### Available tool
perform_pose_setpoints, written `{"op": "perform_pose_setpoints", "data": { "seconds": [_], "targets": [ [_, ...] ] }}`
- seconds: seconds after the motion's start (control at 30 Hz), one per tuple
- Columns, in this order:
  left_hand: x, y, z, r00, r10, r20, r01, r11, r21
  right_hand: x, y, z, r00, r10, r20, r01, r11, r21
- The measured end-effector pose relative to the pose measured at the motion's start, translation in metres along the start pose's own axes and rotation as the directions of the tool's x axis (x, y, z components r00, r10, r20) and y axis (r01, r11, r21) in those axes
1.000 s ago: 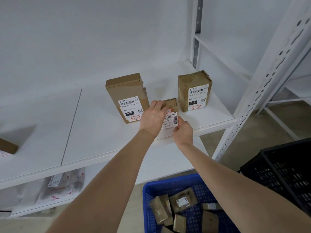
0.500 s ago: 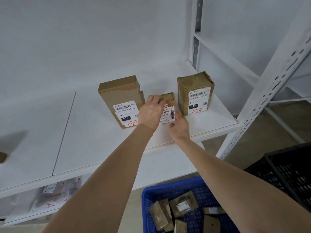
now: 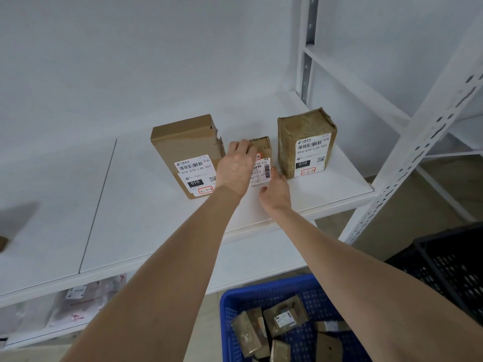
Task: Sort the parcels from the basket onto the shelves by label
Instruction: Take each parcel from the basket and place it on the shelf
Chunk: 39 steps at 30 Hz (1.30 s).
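A small brown parcel [image 3: 262, 163] with a white barcode label stands upright on the white shelf [image 3: 156, 226], between a taller cardboard parcel [image 3: 187, 152] on its left and a tape-wrapped parcel [image 3: 305, 142] on its right. My left hand [image 3: 236, 169] grips the small parcel's top left side with curled fingers. My right hand [image 3: 275, 192] touches its lower right edge with the fingers. Both larger parcels carry labels reading 010. The blue basket [image 3: 235, 296] below holds several more brown parcels [image 3: 283, 320].
A white perforated shelf upright [image 3: 418, 142] rises at the right. A black crate [image 3: 449, 267] sits on the floor right of the blue basket. A lower shelf holds pale plastic mailers [image 3: 86, 301]. A brown parcel corner [image 3: 3, 242] shows at the far left.
Both hands have carried the small parcel farther back on the shelf, from near its front edge to between the two larger parcels, and stood it there.
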State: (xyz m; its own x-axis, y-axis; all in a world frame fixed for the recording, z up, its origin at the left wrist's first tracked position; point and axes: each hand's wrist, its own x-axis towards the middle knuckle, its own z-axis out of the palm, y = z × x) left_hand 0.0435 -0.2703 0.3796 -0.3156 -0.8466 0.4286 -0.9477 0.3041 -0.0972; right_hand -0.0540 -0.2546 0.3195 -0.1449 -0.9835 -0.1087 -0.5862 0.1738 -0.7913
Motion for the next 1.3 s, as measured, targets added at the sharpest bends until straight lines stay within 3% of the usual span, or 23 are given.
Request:
{"op": "perform_pose_setpoints", "data": {
  "seconds": [0.3, 0.43, 0.7, 1.0, 1.3],
  "targets": [
    [-0.005, 0.000, -0.002, 0.991, -0.008, 0.135, 0.021, 0.995, -0.098, -0.006, -0.004, -0.004, 0.999, 0.012, 0.036, -0.012, 1.000, -0.001],
    [-0.003, -0.001, -0.008, 0.967, 0.007, 0.255, 0.006, 0.999, -0.048, -0.009, -0.006, -0.008, 0.998, 0.006, 0.057, -0.006, 1.000, -0.002],
    [-0.010, 0.001, -0.020, 0.969, 0.033, 0.245, -0.023, 0.999, -0.047, -0.017, -0.012, -0.013, 0.998, 0.013, 0.055, -0.015, 0.999, 0.030],
    [-0.019, 0.006, -0.042, 0.944, 0.004, 0.329, 0.006, 1.000, -0.030, -0.038, -0.014, -0.024, 0.998, 0.041, 0.045, -0.041, 0.999, 0.021],
    [-0.070, 0.015, -0.064, 0.946, -0.014, 0.325, 0.029, 0.999, -0.041, -0.085, -0.017, -0.036, 0.997, 0.074, 0.013, -0.073, 0.997, -0.026]
  ]
}}
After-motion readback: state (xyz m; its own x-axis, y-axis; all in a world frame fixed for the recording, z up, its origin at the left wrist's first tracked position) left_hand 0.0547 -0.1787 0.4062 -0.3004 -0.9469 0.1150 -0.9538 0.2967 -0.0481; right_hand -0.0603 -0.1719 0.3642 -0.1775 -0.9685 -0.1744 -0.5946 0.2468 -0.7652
